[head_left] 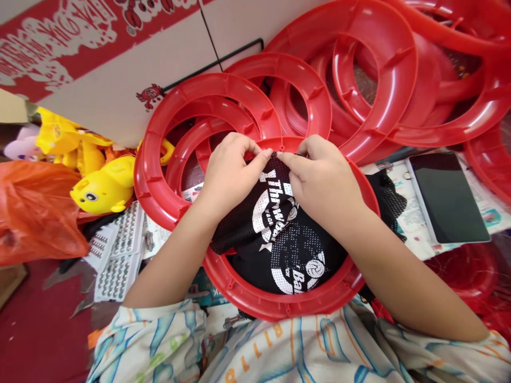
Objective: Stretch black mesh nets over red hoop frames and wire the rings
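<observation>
A red plastic ring [279, 303] rests against my lap, with a black mesh net [279, 239] printed in white letters stretched across it. My left hand [229, 173] pinches the net's top edge at the ring's far rim, fingers closed. My right hand [321, 178] pinches the same edge right beside it, fingertips almost touching the left ones. Part of the net hangs over the ring's right side.
Several loose red rings [359, 69] are piled behind and to the right. A dark tablet [447, 197] lies at right. Yellow plastic toys [104, 186], an orange bag [35, 213], trays of small batteries [120, 250] and a red-and-white box [112, 69] are at left.
</observation>
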### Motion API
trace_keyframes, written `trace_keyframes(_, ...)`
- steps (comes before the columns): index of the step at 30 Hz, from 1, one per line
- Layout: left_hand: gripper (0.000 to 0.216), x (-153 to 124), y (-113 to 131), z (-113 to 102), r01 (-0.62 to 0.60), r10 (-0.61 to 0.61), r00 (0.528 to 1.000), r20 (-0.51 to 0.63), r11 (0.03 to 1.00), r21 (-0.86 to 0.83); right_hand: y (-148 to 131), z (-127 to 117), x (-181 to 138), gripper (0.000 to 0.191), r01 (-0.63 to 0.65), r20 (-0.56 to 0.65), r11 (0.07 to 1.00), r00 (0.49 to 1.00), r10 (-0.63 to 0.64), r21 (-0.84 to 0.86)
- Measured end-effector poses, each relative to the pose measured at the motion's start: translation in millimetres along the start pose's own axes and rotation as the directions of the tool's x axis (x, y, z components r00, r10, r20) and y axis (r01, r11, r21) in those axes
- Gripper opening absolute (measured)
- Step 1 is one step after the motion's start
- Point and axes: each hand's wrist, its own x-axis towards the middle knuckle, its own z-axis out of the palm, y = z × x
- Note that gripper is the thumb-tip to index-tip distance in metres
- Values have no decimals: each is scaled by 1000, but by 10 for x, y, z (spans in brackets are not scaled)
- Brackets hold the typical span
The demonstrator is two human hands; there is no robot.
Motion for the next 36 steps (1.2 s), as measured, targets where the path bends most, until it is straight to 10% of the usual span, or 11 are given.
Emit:
trace_keyframes(9,21,2,54,23,9,-8,1000,-30,1000,26,-70,-50,-40,37,-22,11,994,1000,23,-111)
trace_keyframes(18,19,-20,21,-106,97,-97,995,10,995,7,15,-144,64,22,-173,3,970,984,175,170)
trace_keyframes(29,11,-273,-51,-409,118,-127,990,54,982,151,-78,-185,227,14,-39,122,940,993,-3,338)
trace_keyframes(36,10,-165,-41,-372,96,-67,976,209,987,-128,-27,-172,215,18,14,84,917,995,-52,398)
